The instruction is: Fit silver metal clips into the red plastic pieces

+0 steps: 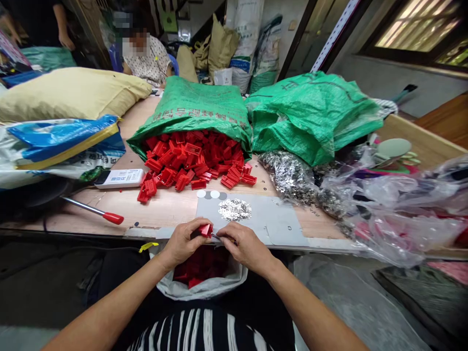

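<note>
My left hand pinches a small red plastic part at the table's front edge. In my right hand is a thin metal tool, its tip against the red part; its exact kind is too small to make out. Below both hands an open white bag on my lap holds more red parts. Just beyond my fingers a heap of small shiny metal pieces lies on a grey mat. Many red parts spill from a green woven sack onto the table.
Clear bags of metal pieces and another green sack stand at right. A red-tipped lever, a white box and a beige sack are at left. A person sits across the table.
</note>
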A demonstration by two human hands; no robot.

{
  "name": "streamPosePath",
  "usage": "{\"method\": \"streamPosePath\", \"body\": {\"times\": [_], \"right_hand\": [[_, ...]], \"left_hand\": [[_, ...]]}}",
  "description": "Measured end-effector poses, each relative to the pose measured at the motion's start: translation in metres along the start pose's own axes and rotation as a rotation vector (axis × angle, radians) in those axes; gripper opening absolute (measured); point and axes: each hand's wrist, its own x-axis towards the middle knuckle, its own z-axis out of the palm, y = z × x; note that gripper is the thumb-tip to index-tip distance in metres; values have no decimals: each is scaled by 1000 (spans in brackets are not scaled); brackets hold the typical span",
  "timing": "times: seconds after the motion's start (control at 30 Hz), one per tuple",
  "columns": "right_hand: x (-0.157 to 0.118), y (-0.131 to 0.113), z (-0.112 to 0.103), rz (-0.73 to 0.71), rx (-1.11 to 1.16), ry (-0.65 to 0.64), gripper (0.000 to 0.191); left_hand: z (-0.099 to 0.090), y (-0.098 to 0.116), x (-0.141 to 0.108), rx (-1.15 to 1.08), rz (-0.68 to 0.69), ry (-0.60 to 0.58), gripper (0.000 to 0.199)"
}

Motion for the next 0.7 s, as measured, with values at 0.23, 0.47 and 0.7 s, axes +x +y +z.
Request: {"method": "streamPosePath", "body": {"times": [0.23,0.47,0.7], "right_hand": [[0,-5,1,52,-65,-29,21],[2,-32,12,265,-265,-30,18],[3,-38,17,296,-281,-6,16]], "left_hand": [[0,-2,0,37,-6,-7,29],[3,-6,-3,46,-41,32,29],[5,-3,-4,37,-27,50,28]]}}
